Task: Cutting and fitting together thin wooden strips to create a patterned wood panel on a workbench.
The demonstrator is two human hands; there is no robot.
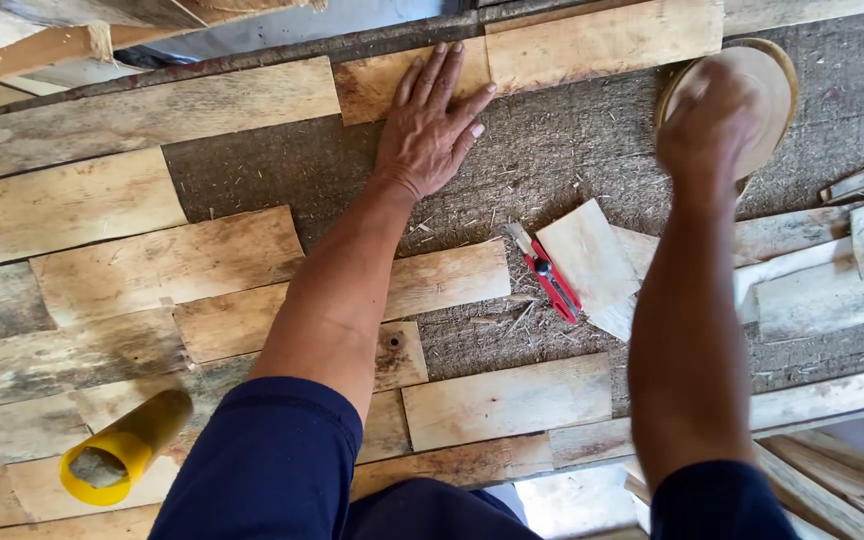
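Rough fibrous board forms the surface (572,150), partly covered by thin wood veneer pieces. The person's left hand (430,125) lies flat, fingers (444,75) spread open, pressing a veneer strip (392,85) near the far edge. The right hand (707,125) is closed on a round wooden disc (767,85). A red utility knife (550,278) lies between the forearms beside a loose veneer offcut (587,255); a careless sweep of the arm could catch it. A yellow tube (127,448) sits near the front edge. Bare board remains mid-surface.
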